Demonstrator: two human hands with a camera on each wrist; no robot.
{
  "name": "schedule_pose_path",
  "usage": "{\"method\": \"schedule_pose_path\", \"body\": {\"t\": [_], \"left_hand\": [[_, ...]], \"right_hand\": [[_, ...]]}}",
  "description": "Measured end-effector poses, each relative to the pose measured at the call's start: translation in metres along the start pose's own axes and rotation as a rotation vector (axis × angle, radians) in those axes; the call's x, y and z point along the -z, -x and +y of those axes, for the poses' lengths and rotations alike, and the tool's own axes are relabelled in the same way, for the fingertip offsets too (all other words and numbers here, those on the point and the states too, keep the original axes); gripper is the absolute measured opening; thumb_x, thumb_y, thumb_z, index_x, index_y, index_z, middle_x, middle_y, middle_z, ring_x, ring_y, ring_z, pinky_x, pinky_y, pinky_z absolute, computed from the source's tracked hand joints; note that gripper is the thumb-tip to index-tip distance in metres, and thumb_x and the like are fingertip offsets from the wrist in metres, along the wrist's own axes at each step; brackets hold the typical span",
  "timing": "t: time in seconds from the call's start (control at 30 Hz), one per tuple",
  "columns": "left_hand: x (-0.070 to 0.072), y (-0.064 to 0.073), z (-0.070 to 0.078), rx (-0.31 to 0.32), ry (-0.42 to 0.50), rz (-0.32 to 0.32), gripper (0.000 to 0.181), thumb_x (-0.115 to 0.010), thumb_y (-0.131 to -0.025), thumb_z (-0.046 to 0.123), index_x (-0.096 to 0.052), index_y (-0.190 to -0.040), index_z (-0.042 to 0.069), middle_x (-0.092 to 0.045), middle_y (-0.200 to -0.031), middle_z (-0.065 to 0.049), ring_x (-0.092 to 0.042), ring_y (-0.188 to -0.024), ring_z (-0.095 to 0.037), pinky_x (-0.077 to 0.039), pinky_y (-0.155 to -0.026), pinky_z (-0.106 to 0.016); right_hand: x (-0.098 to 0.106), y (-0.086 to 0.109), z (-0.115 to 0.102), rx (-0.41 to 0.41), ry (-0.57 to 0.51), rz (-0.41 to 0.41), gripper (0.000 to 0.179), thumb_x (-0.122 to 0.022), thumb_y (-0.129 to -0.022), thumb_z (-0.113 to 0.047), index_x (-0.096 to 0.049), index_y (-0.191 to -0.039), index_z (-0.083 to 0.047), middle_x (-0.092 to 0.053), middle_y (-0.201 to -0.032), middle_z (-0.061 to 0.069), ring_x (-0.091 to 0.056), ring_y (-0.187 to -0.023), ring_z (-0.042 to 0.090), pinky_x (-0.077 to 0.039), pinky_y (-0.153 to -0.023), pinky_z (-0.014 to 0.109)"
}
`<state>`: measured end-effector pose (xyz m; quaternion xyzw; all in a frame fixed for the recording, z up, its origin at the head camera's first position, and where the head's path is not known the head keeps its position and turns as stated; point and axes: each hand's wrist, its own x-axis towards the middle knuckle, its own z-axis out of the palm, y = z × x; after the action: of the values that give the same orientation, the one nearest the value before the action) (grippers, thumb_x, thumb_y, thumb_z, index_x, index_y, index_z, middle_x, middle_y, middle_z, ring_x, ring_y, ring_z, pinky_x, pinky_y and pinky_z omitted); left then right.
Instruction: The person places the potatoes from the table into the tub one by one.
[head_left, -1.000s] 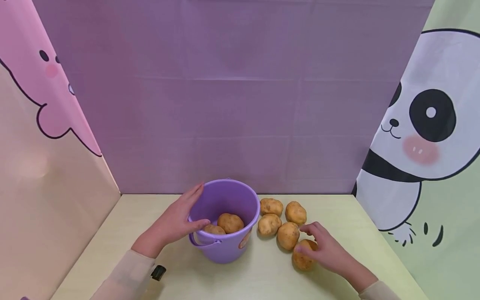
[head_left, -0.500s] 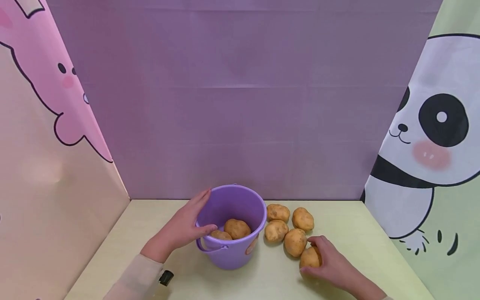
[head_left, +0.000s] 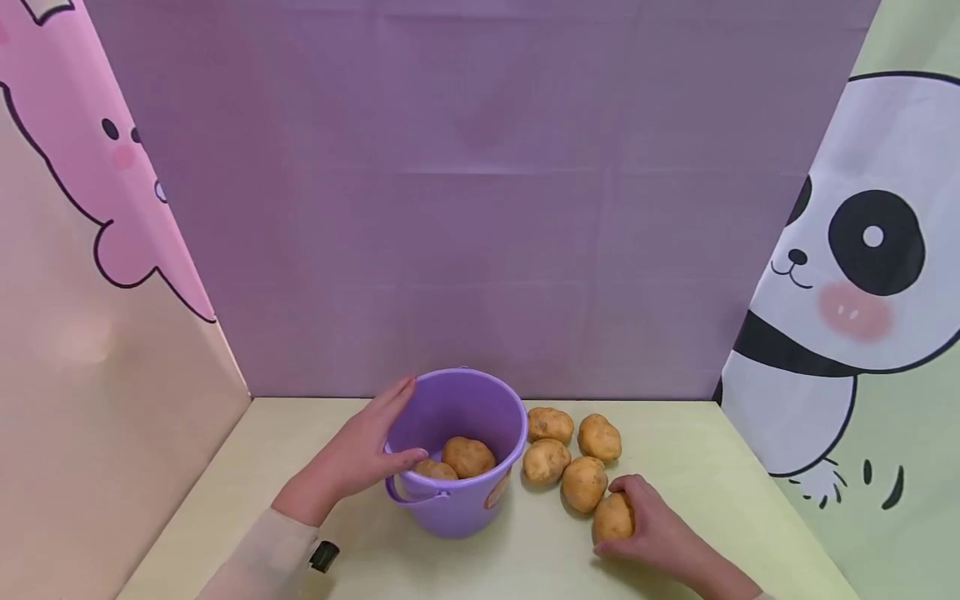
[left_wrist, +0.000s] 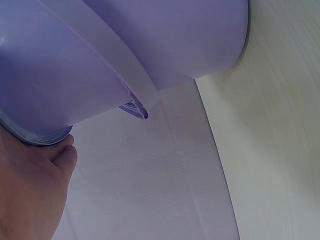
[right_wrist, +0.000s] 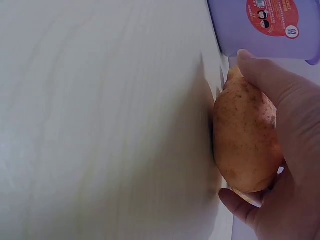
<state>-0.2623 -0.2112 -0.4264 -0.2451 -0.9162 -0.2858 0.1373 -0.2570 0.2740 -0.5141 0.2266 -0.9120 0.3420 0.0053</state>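
A purple bucket (head_left: pixel 465 508) stands on the table, holding potatoes (head_left: pixel 468 457). My left hand (head_left: pixel 360 450) grips its left rim, thumb over the near edge and fingers along the far left side. In the left wrist view, fingers (left_wrist: pixel 65 155) lie at the bucket's rim beside its handle (left_wrist: pixel 115 50). Right of the bucket, my right hand (head_left: pixel 652 529) holds a potato (head_left: pixel 613 518) between thumb and fingers, low at the table. The right wrist view shows this brown potato (right_wrist: pixel 245 132) close over the surface, with the thumb across one end.
Several more potatoes (head_left: pixel 546 462) lie between the bucket and my right hand, one of them (head_left: pixel 584 483) right beside the held potato. A purple back wall (head_left: pixel 480 250) rises behind the pale table (head_left: pixel 360 575). Printed side panels (head_left: pixel 840 400) flank it.
My right hand has closed its thumb and fingers around the nearest potato, which it hovered over a second ago. The left hand stays on the bucket's rim. The head view has shifted slightly.
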Motion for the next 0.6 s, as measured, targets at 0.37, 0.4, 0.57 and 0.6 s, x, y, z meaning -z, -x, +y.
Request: {"method": "schedule_pose_path", "body": {"t": [0.37,0.4,0.57,0.6], "left_hand": [[-0.0009,-0.0005,0.0008,0.002,-0.005,0.003,0.107,-0.079,-0.095,0.056,-0.032,-0.171,-0.005,-0.028,-0.179,-0.021,-0.031,-0.163,-0.047,-0.037,-0.125,-0.068],[-0.0007,-0.0006,0.0006,0.003,-0.006,0.003,0.108,-0.079,-0.095,0.057,-0.032,-0.171,-0.005,-0.028,-0.179,-0.021,-0.031,-0.163,-0.047,-0.037,-0.125,-0.068],[-0.0002,-0.0001,-0.0004,-0.005,-0.008,0.01,0.108,-0.078,-0.096,0.058,-0.033,-0.17,-0.006,-0.029,-0.179,-0.023,-0.032,-0.162,-0.049,-0.037,-0.124,-0.069],[0.0,0.0002,0.0,-0.008,-0.009,0.01,0.108,-0.078,-0.096,0.058,-0.033,-0.17,-0.006,-0.029,-0.179,-0.023,-0.032,-0.162,-0.049,-0.037,-0.124,-0.069]], "right_hand": [[0.0013,0.001,-0.0026,-0.009,-0.032,-0.015,0.078,-0.104,-0.076,-0.033,-0.054,-0.13,-0.007,-0.056,-0.124,0.006,-0.058,-0.108,0.018,-0.057,-0.091,0.029],[0.0011,0.001,-0.0028,-0.01,-0.037,-0.016,0.077,-0.103,-0.076,-0.033,-0.054,-0.13,-0.007,-0.056,-0.123,0.006,-0.059,-0.107,0.018,-0.057,-0.09,0.029],[0.0013,0.0004,-0.0037,-0.015,-0.05,-0.006,0.075,-0.102,-0.076,-0.028,-0.054,-0.129,-0.006,-0.056,-0.122,0.008,-0.06,-0.103,0.018,-0.057,-0.085,0.029],[0.0017,0.0002,-0.0042,-0.018,-0.051,0.0,0.075,-0.102,-0.075,-0.028,-0.054,-0.129,-0.006,-0.057,-0.122,0.008,-0.06,-0.103,0.018,-0.057,-0.085,0.028]]}}
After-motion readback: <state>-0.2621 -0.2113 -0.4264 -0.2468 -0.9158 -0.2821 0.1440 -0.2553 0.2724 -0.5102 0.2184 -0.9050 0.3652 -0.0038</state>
